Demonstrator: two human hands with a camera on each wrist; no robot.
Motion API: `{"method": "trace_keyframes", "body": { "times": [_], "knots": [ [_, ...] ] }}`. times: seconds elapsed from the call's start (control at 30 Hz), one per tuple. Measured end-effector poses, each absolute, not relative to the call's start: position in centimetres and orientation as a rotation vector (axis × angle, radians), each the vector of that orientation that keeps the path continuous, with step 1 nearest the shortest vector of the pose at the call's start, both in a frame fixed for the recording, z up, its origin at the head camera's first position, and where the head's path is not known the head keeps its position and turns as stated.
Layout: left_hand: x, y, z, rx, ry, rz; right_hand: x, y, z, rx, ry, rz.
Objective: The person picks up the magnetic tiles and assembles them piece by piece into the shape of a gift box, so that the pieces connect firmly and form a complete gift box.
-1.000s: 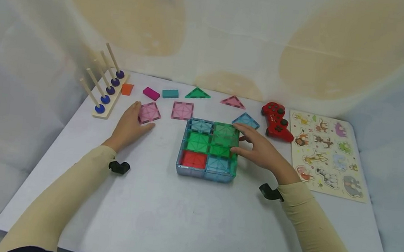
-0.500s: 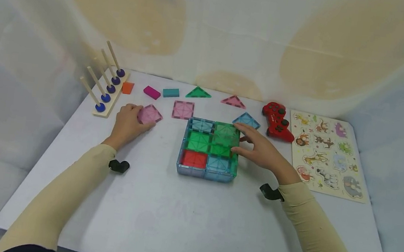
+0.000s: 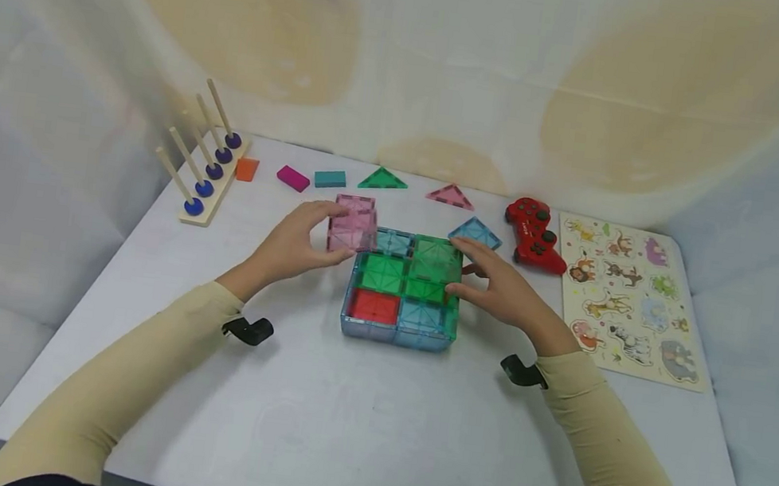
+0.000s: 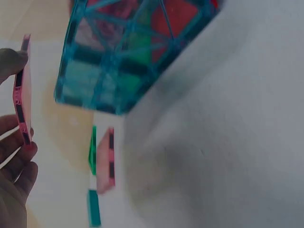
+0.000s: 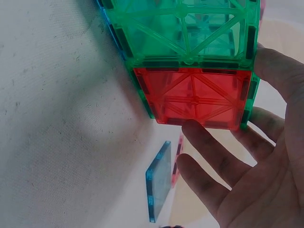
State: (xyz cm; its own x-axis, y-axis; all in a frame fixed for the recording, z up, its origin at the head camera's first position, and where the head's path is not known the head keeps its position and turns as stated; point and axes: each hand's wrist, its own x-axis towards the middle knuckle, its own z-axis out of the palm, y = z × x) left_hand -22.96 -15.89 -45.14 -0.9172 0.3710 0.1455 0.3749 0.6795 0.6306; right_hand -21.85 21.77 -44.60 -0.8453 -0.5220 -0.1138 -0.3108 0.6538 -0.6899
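Observation:
My left hand (image 3: 291, 246) pinches a pink translucent square tile (image 4: 23, 95) between thumb and fingers. It holds the tile off the table, just beside the far left corner of a box of translucent magnetic tiles (image 3: 382, 274). That box has blue, green and red squares on top. Behind the held tile, and partly covered by it, a second pink square tile (image 4: 105, 161) lies on the table. On the box's right side, my right hand (image 3: 500, 288) rests its fingertips, some against a red side tile (image 5: 194, 97) in the right wrist view.
Along the back lie orange (image 3: 247, 170), magenta (image 3: 293, 178) and teal (image 3: 329, 179) blocks, green (image 3: 383, 179) and pink (image 3: 450, 195) triangle tiles, and a blue tile (image 3: 476, 231). A peg stand (image 3: 215, 191) is left; a red game controller (image 3: 536, 236) and an animal puzzle board (image 3: 631, 303) are right.
My left hand has picked up the pink square tile from the left and carried it rightward to the box's far left corner. The right hand has stayed at the box's side.

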Motion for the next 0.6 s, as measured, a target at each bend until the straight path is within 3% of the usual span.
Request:
{"method": "trace_keyframes", "body": {
  "times": [0.17,0.6],
  "knots": [
    [-23.0,-13.8,-44.9,-0.831,-2.881,-0.999,-21.9,21.7,-44.5,-0.660,2.568,-0.997],
    [-23.8,-10.9,-45.2,-0.969,-2.918,-0.889,-21.9,21.9,-44.9,-0.664,2.573,-1.010]
  ]
}}
